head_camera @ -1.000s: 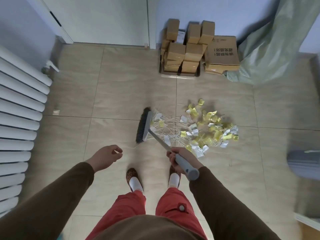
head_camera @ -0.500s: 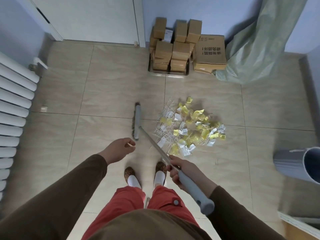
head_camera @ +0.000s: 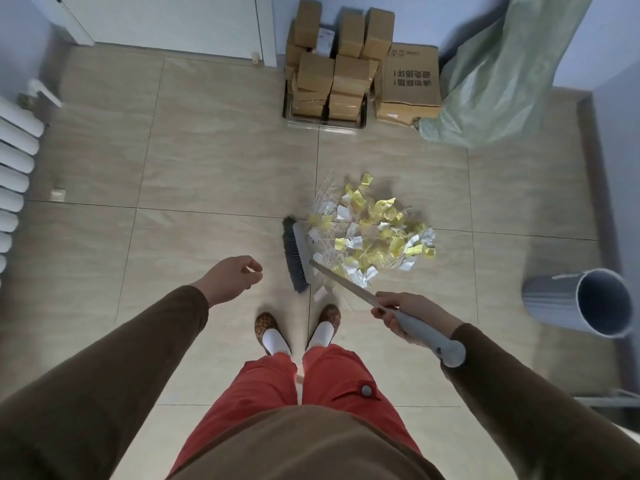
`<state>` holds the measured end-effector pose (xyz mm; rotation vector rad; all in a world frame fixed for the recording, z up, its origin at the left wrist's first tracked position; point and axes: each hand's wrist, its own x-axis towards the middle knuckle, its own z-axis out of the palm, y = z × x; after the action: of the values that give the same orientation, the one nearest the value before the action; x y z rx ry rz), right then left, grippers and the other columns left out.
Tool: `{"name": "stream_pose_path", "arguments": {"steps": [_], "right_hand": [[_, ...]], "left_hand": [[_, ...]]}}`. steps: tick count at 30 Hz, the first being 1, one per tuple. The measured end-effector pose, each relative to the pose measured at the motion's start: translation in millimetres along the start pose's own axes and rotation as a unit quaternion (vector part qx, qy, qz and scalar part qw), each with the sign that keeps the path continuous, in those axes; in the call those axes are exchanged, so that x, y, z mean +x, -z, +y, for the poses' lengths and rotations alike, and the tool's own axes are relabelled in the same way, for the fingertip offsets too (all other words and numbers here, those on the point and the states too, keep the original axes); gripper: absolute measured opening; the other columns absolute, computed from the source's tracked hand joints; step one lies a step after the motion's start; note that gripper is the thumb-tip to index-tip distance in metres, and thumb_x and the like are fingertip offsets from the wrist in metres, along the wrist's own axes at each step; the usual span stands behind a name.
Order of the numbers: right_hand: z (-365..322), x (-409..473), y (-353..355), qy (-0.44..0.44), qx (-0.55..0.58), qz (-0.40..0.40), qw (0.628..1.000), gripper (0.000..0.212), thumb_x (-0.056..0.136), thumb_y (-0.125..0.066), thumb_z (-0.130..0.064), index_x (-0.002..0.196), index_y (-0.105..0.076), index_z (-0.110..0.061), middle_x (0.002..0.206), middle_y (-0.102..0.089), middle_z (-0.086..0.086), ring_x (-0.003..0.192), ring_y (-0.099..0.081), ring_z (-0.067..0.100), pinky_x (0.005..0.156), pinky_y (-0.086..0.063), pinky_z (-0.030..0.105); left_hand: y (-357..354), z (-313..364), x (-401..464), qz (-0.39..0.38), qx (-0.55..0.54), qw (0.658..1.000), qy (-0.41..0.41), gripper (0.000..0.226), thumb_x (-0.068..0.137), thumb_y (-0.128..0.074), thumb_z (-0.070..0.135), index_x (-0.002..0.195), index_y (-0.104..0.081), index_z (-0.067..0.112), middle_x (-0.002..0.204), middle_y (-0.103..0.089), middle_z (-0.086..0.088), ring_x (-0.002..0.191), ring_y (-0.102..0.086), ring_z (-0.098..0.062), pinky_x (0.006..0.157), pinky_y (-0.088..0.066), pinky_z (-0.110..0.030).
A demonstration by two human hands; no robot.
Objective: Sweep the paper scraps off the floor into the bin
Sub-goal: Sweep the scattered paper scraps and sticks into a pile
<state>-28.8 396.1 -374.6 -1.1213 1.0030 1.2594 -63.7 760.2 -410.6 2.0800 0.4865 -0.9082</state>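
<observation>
A heap of yellow and white paper scraps (head_camera: 372, 230), mixed with thin white sticks, lies on the tiled floor ahead of my feet. The broom's dark bristled head (head_camera: 295, 259) stands on the floor at the heap's left edge. My right hand (head_camera: 408, 315) grips the broom's grey handle near its end. My left hand (head_camera: 232, 278) hangs free to the left of the broom head, fingers loosely curled, holding nothing. A grey bin (head_camera: 585, 303) lies on its side at the right, its mouth facing me.
Cardboard boxes (head_camera: 349, 71) are stacked against the far wall, beside a green plastic sheet (head_camera: 498, 74). A white radiator (head_camera: 14, 168) runs along the left wall. A small pale scrap (head_camera: 57, 195) lies near the radiator. A door stands at the far left.
The broom head has shifted right, against the heap's left edge. My right hand has swung out to the right with the handle. More of the bin shows at the right.
</observation>
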Motion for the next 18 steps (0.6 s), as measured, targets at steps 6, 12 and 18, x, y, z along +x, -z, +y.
{"name": "stream_pose_path", "arguments": {"steps": [6,12,18], "right_hand": [[22.8,-32.1,12.6,0.091,-0.094,0.092,0.987,0.035,0.099,-0.043,-0.001,0.132,-0.053,-0.008,0.071,-0.055,0.014,0.032,-0.044,0.010,0.033,-0.038,0.016],[30.5,-68.8,69.4,0.085,-0.156,0.048,0.983,0.042,0.096,-0.053,-0.004,0.136,-0.056,-0.017,0.076,-0.069,0.014,0.040,-0.050,0.014,0.035,-0.042,0.021],[-30.3,-38.7,139.8,-0.048,-0.244,-0.071,0.966,0.030,0.101,-0.050,-0.011,0.131,-0.051,-0.011,0.079,-0.064,0.011,0.043,-0.051,0.009,0.038,-0.047,0.018]], "left_hand": [[-25.0,21.0,-7.9,-0.007,-0.015,1.000,0.008,0.019,0.093,-0.062,0.030,0.109,-0.067,0.019,0.099,-0.073,-0.008,0.093,-0.071,-0.024,0.067,-0.049,-0.030],[-62.2,63.7,-5.3,0.027,-0.037,0.998,0.037,0.018,0.094,-0.061,0.026,0.109,-0.066,0.020,0.097,-0.072,-0.006,0.093,-0.070,-0.022,0.060,-0.045,-0.026],[-135.0,125.8,-3.3,0.064,-0.062,0.995,0.046,0.014,0.093,-0.061,0.018,0.106,-0.068,0.017,0.101,-0.073,-0.009,0.091,-0.072,-0.026,0.067,-0.049,-0.028]]}}
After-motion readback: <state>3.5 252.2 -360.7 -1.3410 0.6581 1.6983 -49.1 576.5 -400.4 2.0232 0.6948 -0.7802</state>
